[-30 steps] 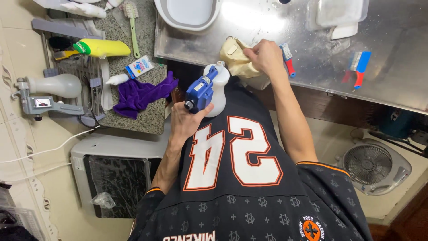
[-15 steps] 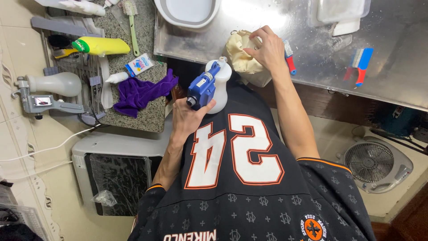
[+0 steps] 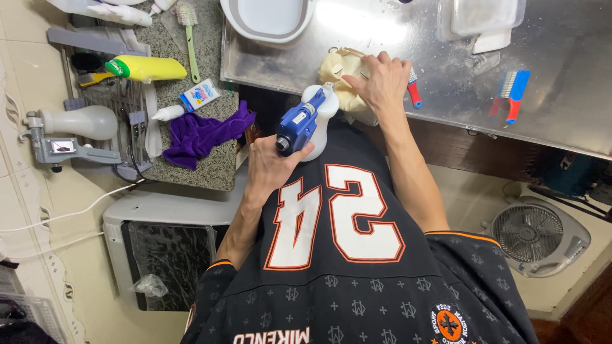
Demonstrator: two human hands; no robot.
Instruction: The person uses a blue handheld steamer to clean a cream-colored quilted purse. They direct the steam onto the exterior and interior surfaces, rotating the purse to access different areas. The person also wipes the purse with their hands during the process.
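Both hands are busy at the edge of the steel counter [image 3: 574,121]. His left hand [image 3: 271,167] is closed around the blue trigger head of a white spray bottle [image 3: 306,121], holding it up in front of the chest, with the nozzle end pointing down toward the camera and the white body angled toward the counter edge. His right hand [image 3: 381,83] lies palm down on a cream-coloured cloth [image 3: 341,79], fingers spread and pressing it flat against the metal; it is not curled into a fist, just laid over the cloth at the near edge of the counter. The bottle sits just beside the cloth and the right hand, with its white body overlapping the cloth's edge from this angle; whether they touch I cannot tell.

Close to the right hand a small red-handled brush [image 3: 414,94] lies on the steel, and farther along the same surface sits a red and blue brush [image 3: 510,95]. A white basin [image 3: 268,22] rests at the counter's far side, and a clear plastic container [image 3: 488,16] stands well apart from it. Off to the left-hand side, on the speckled stone top [image 3: 210,172], a purple rag [image 3: 201,135] is bunched up near a small tube [image 3: 199,97], a yellow bottle [image 3: 146,68] and a green-handled brush [image 3: 190,38]. Down on the floor stands a white fan [image 3: 535,239].
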